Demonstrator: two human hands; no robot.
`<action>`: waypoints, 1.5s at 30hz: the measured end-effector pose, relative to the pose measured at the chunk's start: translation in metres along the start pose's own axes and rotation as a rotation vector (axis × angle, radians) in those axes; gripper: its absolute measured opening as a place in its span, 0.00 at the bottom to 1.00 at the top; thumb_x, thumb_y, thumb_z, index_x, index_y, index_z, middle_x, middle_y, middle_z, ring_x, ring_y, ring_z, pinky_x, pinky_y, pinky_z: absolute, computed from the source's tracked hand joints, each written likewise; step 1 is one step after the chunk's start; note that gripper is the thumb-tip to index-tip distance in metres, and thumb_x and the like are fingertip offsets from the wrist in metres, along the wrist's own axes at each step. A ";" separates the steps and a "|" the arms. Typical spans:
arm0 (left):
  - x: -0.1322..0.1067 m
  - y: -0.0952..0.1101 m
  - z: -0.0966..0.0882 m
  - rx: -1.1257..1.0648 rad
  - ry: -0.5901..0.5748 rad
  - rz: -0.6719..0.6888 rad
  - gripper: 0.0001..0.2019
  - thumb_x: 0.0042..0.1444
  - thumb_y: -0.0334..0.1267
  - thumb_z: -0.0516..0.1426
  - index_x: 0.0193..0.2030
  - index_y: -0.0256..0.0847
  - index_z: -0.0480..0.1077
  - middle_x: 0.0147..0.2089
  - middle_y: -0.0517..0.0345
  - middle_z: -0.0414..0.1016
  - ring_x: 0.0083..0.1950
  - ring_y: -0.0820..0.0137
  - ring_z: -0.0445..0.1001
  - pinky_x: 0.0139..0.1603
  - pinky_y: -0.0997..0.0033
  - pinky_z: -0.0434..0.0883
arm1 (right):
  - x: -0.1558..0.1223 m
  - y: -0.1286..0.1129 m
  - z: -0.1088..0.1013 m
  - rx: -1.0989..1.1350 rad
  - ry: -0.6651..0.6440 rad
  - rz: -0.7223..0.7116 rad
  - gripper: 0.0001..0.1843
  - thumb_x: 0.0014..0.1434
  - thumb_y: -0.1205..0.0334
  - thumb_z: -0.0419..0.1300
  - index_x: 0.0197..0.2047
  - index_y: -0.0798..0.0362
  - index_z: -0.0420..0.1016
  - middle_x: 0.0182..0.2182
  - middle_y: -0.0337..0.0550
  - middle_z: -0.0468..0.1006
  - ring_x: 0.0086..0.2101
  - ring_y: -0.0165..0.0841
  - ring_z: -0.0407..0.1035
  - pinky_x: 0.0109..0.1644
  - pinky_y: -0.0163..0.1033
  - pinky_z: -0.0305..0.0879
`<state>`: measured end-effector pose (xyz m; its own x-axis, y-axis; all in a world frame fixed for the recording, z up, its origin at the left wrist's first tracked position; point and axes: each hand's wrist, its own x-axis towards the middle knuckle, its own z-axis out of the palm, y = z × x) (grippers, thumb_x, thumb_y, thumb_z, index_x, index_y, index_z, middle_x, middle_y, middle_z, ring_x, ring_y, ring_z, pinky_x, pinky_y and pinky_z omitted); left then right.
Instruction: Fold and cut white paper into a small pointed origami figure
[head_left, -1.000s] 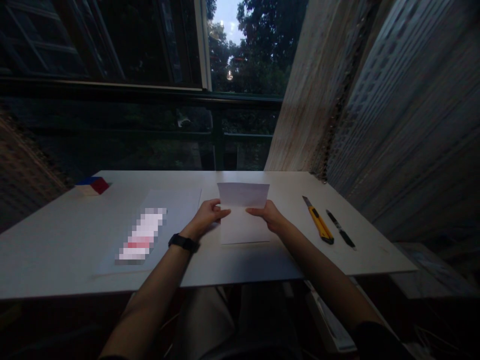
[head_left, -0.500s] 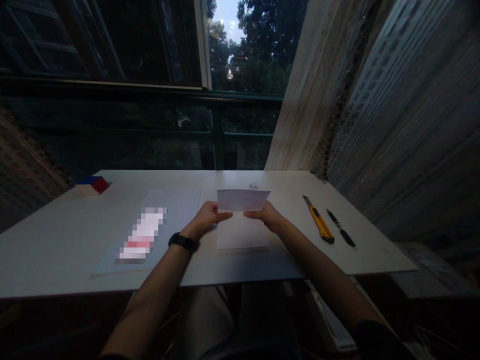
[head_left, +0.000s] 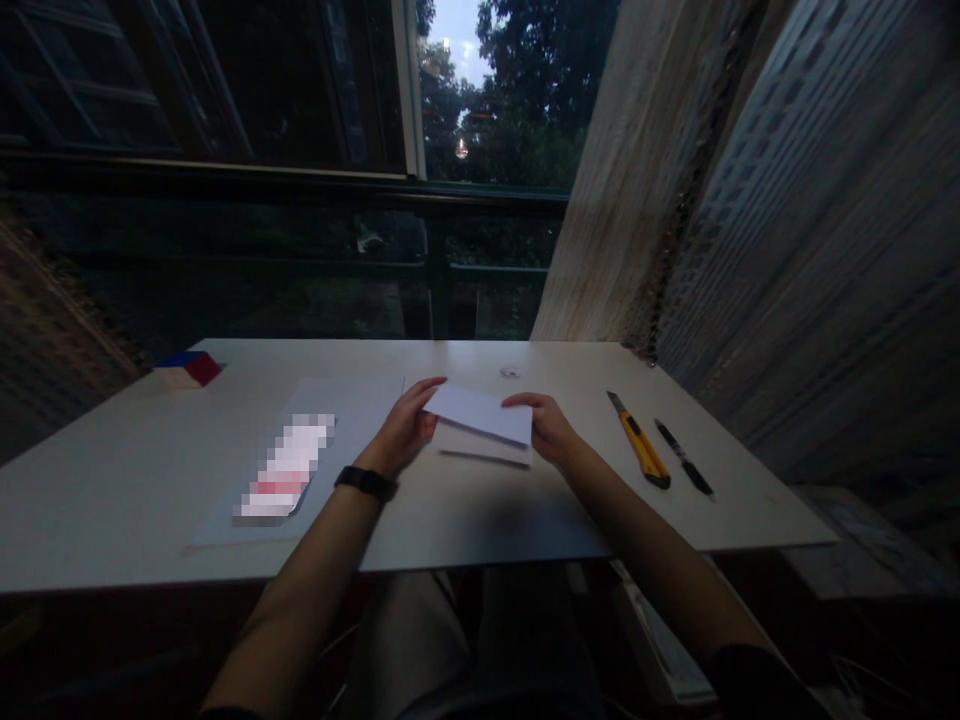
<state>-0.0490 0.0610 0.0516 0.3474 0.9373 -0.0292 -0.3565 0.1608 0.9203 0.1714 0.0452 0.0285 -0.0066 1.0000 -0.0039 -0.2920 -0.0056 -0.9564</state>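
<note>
A white sheet of paper [head_left: 480, 422], folded over on itself, is held just above the white table [head_left: 465, 510] between both hands. My left hand [head_left: 403, 428], with a black watch on its wrist, grips the sheet's left edge with curled fingers. My right hand [head_left: 546, 425] grips the right edge the same way. The upper flap tilts down toward me over the lower layer.
A larger sheet with a blurred patch [head_left: 300, 455] lies left of the hands. A yellow utility knife [head_left: 637, 445] and a black pen [head_left: 681, 456] lie to the right. A red-and-blue block [head_left: 187, 368] sits at the far left corner. A small round object [head_left: 510, 372] lies beyond the paper.
The upright far half of the paper has been brought down toward me over the near half. Both hands shifted slightly away from me along the sheet's edges.
</note>
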 end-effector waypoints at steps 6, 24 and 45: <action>0.004 -0.001 -0.001 -0.045 0.094 -0.064 0.19 0.48 0.53 0.58 0.35 0.37 0.65 0.29 0.53 0.73 0.28 0.69 0.74 0.33 0.62 0.74 | 0.009 0.011 -0.005 -0.152 0.164 -0.230 0.14 0.35 0.70 0.57 0.29 0.53 0.78 0.27 0.41 0.78 0.29 0.34 0.69 0.36 0.40 0.62; 0.007 -0.007 -0.007 0.130 0.412 0.184 0.20 0.29 0.38 0.69 0.32 0.34 0.72 0.28 0.58 0.73 0.27 0.76 0.70 0.28 0.77 0.66 | -0.017 -0.023 -0.002 0.064 -0.458 0.099 0.35 0.38 0.66 0.61 0.54 0.49 0.66 0.43 0.45 0.75 0.39 0.39 0.69 0.41 0.43 0.64; 0.002 -0.013 0.004 0.204 0.110 0.093 0.23 0.36 0.38 0.67 0.42 0.33 0.72 0.33 0.50 0.77 0.31 0.68 0.75 0.37 0.66 0.73 | -0.013 0.006 0.018 0.008 -0.185 -0.002 0.29 0.33 0.62 0.70 0.43 0.55 0.71 0.37 0.45 0.78 0.34 0.39 0.72 0.40 0.44 0.66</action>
<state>-0.0404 0.0596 0.0410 0.2210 0.9749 0.0276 -0.1960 0.0167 0.9805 0.1521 0.0320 0.0281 -0.1818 0.9820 0.0522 -0.2996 -0.0047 -0.9541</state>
